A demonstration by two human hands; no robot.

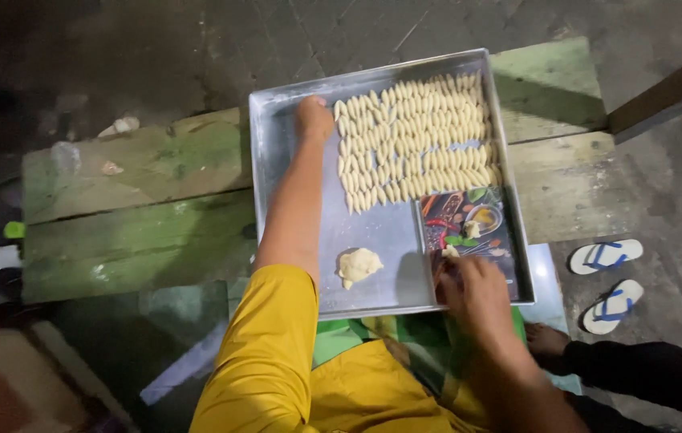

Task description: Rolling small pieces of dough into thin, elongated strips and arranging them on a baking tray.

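Note:
A square metal baking tray (293, 184) rests on my lap and a green wooden step. Several rows of small pale dough pieces (413, 144) fill its far right part. My left hand (314, 118) reaches to the far left end of the rows, fingers closed at the edge of the dough pieces. A lump of raw dough (359, 265) lies on the tray's near part. My right hand (477, 297) is curled over the near edge of a printed picture card (469, 228) in the tray's right corner, with a bit of dough at its fingertips.
Worn green wooden planks (132, 216) run under the tray. A pair of white and blue sandals (610, 281) lies on the dark ground at right. Another person's foot and dark trouser leg (598, 357) are at lower right. A rug (4, 377) is at lower left.

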